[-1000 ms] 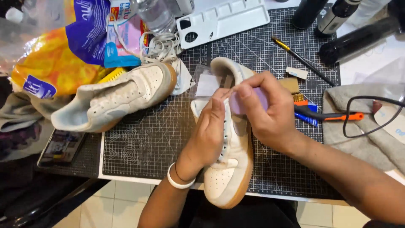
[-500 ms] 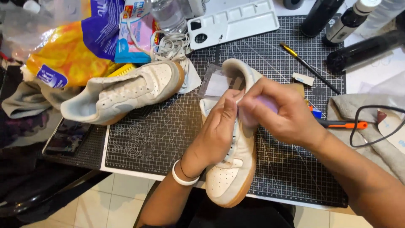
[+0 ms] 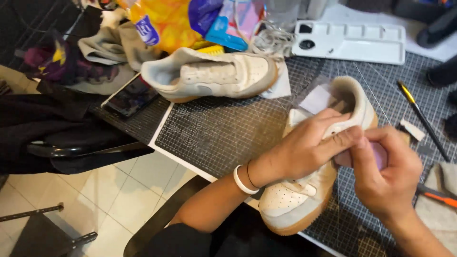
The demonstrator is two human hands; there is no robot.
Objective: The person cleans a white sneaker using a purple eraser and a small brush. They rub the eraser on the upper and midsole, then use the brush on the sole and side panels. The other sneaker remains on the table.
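Bare forearms, white wristband [image 3: 241, 180] on left wrist

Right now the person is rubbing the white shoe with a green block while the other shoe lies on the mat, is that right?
Not quite. In the head view the block in the right hand is pale purple, not green. The left hand steadies the white shoe, and the other shoe does lie on the mat.

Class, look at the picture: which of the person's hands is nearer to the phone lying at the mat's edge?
Left. The left hand rests on the near shoe, on the side towards the phone. The right hand, pinching a purple pad, lies beyond it, farther from the phone.
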